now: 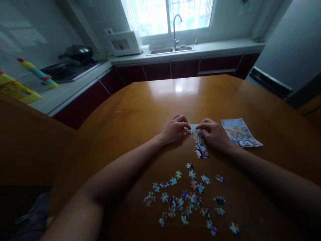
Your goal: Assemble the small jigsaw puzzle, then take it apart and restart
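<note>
A partly joined jigsaw puzzle lies on the wooden table, wider at its top and running down in a narrow strip. My left hand is at its upper left corner, fingers bent and pinched on a small puzzle piece at the edge. On the other side, my right hand grips the joined section, its index finger on the top and its thumb along the right edge. Part of the puzzle's right side is hidden beneath that hand. Loose puzzle pieces are scattered nearer to me, several overlapping.
Right of my right hand lies a printed picture sheet. The wooden table reaches toward a counter with a sink, a faucet and a white microwave. A dark pan stands on the stove at left.
</note>
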`<state>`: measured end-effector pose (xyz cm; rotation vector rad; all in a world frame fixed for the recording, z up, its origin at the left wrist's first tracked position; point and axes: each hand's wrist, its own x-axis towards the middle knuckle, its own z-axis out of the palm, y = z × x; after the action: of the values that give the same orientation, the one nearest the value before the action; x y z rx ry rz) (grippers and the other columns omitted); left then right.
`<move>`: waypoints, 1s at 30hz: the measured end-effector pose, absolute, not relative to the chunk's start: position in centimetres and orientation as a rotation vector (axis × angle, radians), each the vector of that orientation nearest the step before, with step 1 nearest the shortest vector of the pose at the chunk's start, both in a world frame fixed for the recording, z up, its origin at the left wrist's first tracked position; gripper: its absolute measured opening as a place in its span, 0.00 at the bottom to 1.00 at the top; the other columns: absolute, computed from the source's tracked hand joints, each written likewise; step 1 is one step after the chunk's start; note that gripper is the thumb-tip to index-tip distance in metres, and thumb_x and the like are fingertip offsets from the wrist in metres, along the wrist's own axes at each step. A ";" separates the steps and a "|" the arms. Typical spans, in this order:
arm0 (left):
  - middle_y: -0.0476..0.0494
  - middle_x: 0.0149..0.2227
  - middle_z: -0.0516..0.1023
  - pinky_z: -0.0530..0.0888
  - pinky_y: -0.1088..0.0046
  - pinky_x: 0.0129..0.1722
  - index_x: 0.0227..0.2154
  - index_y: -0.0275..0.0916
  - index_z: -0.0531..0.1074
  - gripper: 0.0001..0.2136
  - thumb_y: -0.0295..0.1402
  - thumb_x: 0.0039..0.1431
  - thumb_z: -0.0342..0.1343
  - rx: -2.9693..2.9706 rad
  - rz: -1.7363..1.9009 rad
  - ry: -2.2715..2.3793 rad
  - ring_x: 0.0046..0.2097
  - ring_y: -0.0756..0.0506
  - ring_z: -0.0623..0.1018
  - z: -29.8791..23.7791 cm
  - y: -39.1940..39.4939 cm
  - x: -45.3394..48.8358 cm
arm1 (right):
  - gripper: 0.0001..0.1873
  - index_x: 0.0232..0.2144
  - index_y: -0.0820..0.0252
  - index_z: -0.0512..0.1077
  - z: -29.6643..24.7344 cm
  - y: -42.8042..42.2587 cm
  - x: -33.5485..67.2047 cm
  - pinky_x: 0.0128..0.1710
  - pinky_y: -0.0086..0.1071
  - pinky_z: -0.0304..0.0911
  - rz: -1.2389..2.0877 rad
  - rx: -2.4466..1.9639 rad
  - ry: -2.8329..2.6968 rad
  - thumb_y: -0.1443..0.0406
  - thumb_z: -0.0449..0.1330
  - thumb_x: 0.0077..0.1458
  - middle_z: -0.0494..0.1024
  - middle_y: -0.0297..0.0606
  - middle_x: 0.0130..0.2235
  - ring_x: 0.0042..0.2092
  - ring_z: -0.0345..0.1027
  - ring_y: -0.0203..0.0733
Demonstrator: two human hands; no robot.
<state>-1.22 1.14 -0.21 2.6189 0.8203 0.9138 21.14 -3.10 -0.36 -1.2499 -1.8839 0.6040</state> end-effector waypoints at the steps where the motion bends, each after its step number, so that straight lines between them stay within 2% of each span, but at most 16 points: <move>1: 0.44 0.38 0.73 0.71 0.67 0.45 0.34 0.41 0.80 0.17 0.15 0.52 0.53 2.618 0.912 0.821 0.44 0.45 0.69 -0.2 1.1 -1.2 | 0.13 0.33 0.59 0.80 -0.4 -3.1 21.1 0.39 0.37 0.63 0.603 -1.249 -1.887 0.72 0.55 0.54 0.74 0.40 0.36 0.38 0.69 0.43; 30: 0.44 0.38 0.73 0.72 0.65 0.46 0.34 0.41 0.80 0.16 0.16 0.53 0.52 2.585 0.891 0.866 0.45 0.44 0.69 -0.3 1.1 -1.2 | 0.12 0.32 0.58 0.80 -0.3 -3.2 21.3 0.40 0.37 0.64 0.571 -1.263 -1.903 0.71 0.56 0.53 0.76 0.40 0.36 0.38 0.70 0.43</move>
<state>-1.21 1.13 -0.27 2.5855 0.8660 0.8914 21.29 -3.19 -0.34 -1.2631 -1.9035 0.5710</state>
